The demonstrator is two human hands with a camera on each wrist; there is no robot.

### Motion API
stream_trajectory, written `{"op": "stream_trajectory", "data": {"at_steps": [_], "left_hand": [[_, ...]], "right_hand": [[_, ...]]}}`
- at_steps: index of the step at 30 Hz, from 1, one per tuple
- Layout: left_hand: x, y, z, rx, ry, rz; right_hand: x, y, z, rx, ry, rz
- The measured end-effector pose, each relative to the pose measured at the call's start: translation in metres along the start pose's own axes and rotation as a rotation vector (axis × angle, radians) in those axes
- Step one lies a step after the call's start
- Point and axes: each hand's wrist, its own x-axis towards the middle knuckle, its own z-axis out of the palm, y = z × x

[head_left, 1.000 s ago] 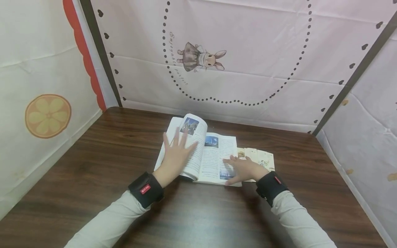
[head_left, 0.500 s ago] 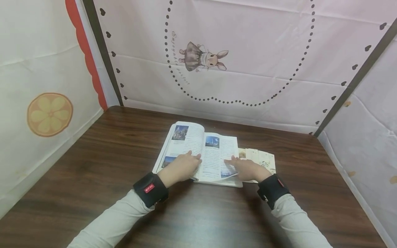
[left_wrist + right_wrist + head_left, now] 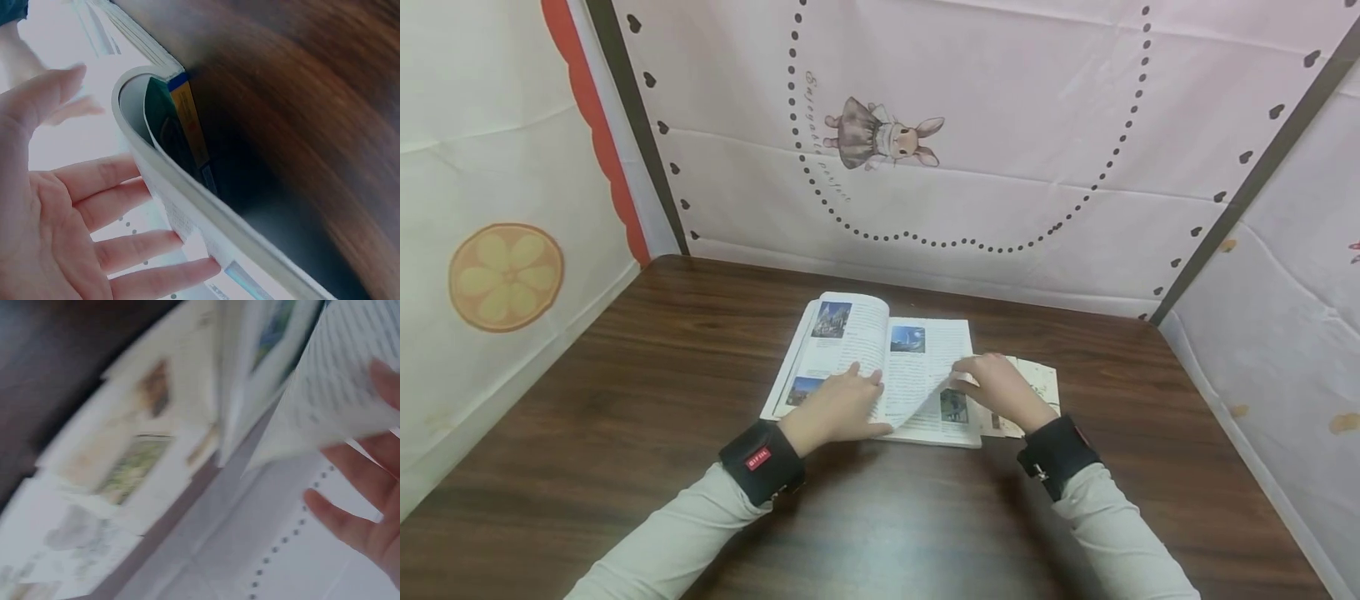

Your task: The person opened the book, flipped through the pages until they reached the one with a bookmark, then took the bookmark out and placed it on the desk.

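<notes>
An open book (image 3: 856,329) with printed text and colour photos lies on the dark wooden table (image 3: 865,517). My left hand (image 3: 838,404) rests on the lower part of its left side. In the left wrist view those fingers are extended, fingertips against the curved pages (image 3: 181,215). My right hand (image 3: 1000,387) pinches a page (image 3: 340,387) on the book's right side. That page's lower corner is raised and folded over toward the left, uncovering another photo (image 3: 954,407) beneath. In the right wrist view the page lies between thumb and fingers.
Pale illustrated paper pieces (image 3: 1039,382) lie beside the book's right edge, partly behind my right hand. A printed cloth wall (image 3: 1000,125) with a rabbit picture stands behind the table. Further cloth walls (image 3: 497,383) rise on both sides.
The left side of the book has settled flatter, and my left hand has moved down from its middle to its lower part. My right hand has lifted the right page's corner up and leftward.
</notes>
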Motion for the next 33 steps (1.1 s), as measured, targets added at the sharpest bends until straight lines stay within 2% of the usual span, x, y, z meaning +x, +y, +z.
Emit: {"op": "stream_trajectory", "data": {"at_steps": [5,9,17,21,24,28,30,33], "left_hand": [[0.003,0.003,0.000,-0.026,0.029,-0.009],[0.006,0.006,-0.002,-0.026,0.066,-0.003],[0.008,0.009,-0.003,-0.006,0.080,-0.010],[0.008,0.009,-0.003,-0.023,0.093,-0.033],[0.008,0.008,-0.002,-0.072,0.106,-0.101],[0.008,0.007,-0.002,-0.161,0.133,-0.205],[0.008,0.006,-0.002,-0.203,0.143,-0.235],[0.008,0.006,-0.003,-0.251,0.147,-0.257]], "right_hand": [[0.010,-0.020,-0.010,-0.004,0.238,-0.131],[0.018,-0.037,-0.017,0.009,0.345,-0.183],[0.025,-0.047,-0.020,0.016,0.392,-0.168],[0.021,-0.041,-0.018,0.045,0.399,-0.095],[0.015,-0.033,-0.016,0.056,0.291,0.024],[0.006,-0.020,-0.008,0.066,-0.010,0.162],[0.002,-0.014,-0.003,0.064,-0.139,0.192],[-0.003,-0.009,0.004,0.063,-0.252,0.202]]}}
